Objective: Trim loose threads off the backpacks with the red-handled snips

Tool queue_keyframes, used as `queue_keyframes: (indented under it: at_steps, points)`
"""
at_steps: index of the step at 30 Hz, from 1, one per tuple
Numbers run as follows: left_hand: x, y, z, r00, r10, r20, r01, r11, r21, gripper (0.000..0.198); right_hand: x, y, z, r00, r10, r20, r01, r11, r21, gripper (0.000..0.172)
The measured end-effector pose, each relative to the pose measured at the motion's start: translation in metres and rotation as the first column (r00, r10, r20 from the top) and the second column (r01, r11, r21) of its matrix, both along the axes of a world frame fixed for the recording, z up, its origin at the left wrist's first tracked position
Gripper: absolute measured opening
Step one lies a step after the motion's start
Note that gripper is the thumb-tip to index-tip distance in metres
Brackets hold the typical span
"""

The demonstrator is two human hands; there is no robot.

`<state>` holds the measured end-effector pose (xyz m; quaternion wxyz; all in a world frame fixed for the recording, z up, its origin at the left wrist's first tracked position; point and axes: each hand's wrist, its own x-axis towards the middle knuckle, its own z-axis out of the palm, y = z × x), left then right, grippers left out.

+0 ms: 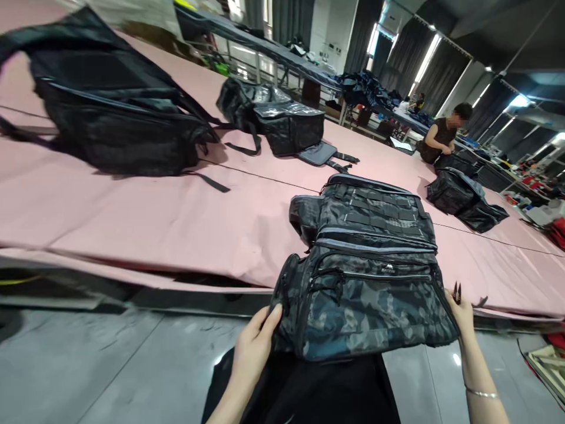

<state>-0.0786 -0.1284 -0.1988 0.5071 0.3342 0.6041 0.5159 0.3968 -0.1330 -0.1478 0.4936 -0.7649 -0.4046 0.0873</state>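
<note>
A dark camouflage backpack (371,294) lies tilted over the near edge of the pink-covered table, its front pocket, zips and strap webbing facing up. My left hand (258,333) grips its lower left side, thumb on top and the other fingers hidden beneath. At the lower right edge, my right hand (461,312) is closed around the bag's side. The dark pointed tips of a small pair of snips (458,292) stick up from that same hand.
On the pink table (176,224) lie a large black bag (123,118) at left, another black bag (291,121) behind, and a dark bag (465,197) at right. A person (444,135) works at the far side. Tables with piled fabric (371,88) stand beyond.
</note>
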Motion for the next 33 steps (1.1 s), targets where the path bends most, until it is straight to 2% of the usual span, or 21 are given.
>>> queue_keyframes:
  at_steps: [3,7,11,16,23,26,29,33]
  points:
    - [-0.001,0.000,-0.005,1.000,-0.002,-0.006,0.003,1.000,0.026,0.049,0.005,-0.001,-0.006,0.999,0.002,-0.044,-0.004,0.999,-0.038,0.047]
    - [0.002,-0.001,-0.002,0.999,-0.007,-0.032,0.008,0.999,0.049,0.048,0.007,-0.004,-0.009,0.998,0.002,-0.066,-0.006,0.998,-0.065,0.049]
    - [0.004,-0.002,0.003,0.998,-0.010,-0.062,0.013,0.999,0.045,0.048,0.004,-0.005,-0.001,0.997,-0.018,-0.077,0.011,0.996,-0.086,0.053]
    - [0.006,-0.005,0.009,0.992,-0.003,-0.128,0.008,0.999,0.042,0.051,0.000,-0.010,0.015,0.994,-0.092,0.056,0.100,0.984,-0.145,0.060]
    - [0.006,-0.006,0.013,0.970,0.017,-0.241,-0.007,0.999,0.044,0.053,-0.009,-0.018,0.033,0.986,0.135,0.102,-0.107,0.964,-0.245,0.054]
    - [0.004,-0.007,0.011,0.959,0.022,-0.283,-0.012,0.999,0.034,0.053,-0.015,-0.019,0.033,0.981,0.165,0.106,-0.133,0.956,-0.263,0.052]
    - [0.002,-0.008,0.007,0.951,0.006,-0.308,0.004,0.999,0.034,0.053,-0.019,-0.020,0.028,0.985,0.147,0.096,-0.122,0.966,-0.226,0.049]
    - [-0.001,-0.009,0.000,0.954,-0.003,-0.299,0.008,1.000,0.017,0.055,-0.027,-0.029,0.017,0.982,0.175,0.075,-0.166,0.980,-0.110,0.049]
